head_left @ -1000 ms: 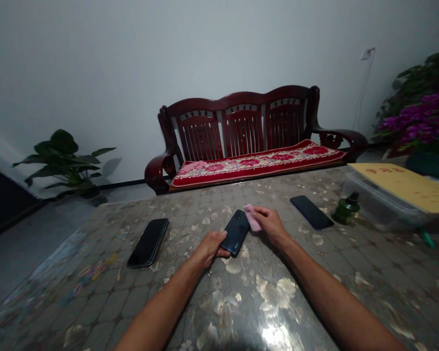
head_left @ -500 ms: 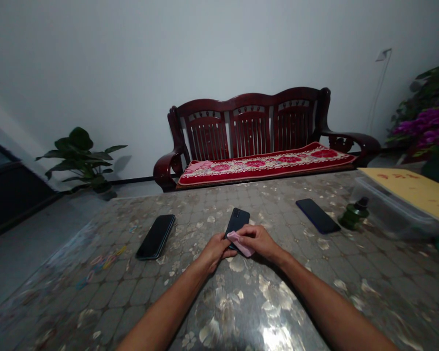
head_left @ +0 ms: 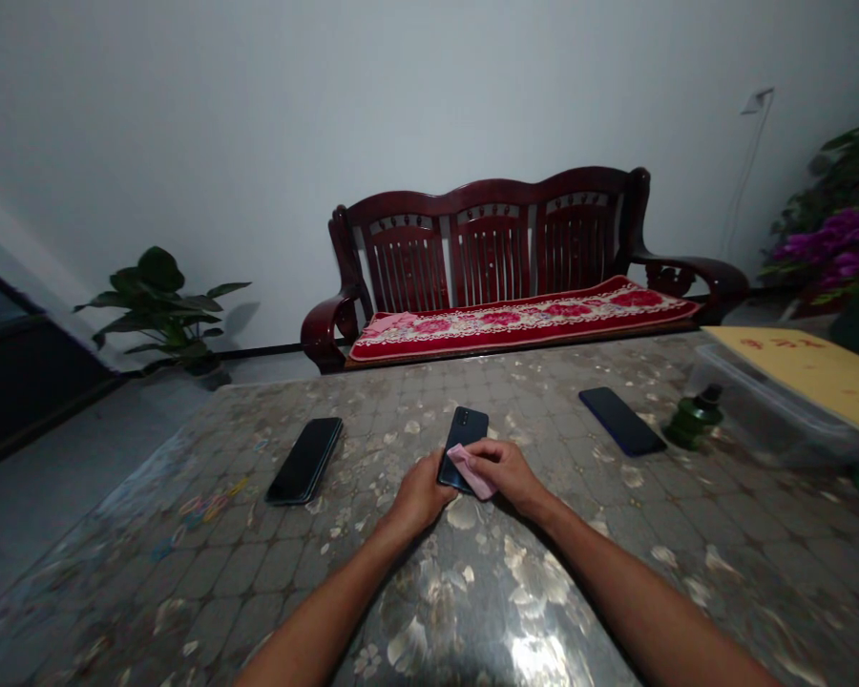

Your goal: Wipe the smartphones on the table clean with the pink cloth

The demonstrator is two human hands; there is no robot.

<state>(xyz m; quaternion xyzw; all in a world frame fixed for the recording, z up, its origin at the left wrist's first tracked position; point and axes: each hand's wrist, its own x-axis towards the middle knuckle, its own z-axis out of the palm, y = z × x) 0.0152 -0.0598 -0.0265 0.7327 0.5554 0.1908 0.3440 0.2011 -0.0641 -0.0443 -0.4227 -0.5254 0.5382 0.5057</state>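
A dark smartphone [head_left: 471, 425] lies back side up in the middle of the table, its camera lenses at the far end. My left hand [head_left: 424, 489] grips the phone's left edge near its lower end. Pinched in the fingers of my right hand [head_left: 505, 469] is a small pink cloth [head_left: 471, 471], which lies against the lower part of the phone's back. The cloth and fingers hide part of that surface. To the left rests a second phone [head_left: 305, 462], dark screen up. Another phone [head_left: 621, 421] lies on the right, beside a small green bottle [head_left: 694, 418].
A clear plastic box [head_left: 773, 415] with a yellow booklet [head_left: 812, 367] on top stands at the table's right. Several coloured rubber bands [head_left: 211, 506] are scattered left. Behind the table [head_left: 536, 382] is a wooden bench [head_left: 491, 258]; a potted plant [head_left: 161, 296] stands far left.
My right hand has shifted the pink cloth slightly, and the cloth looks flatter on the phone. My left thumb has drawn back from the phone's face to its edge.
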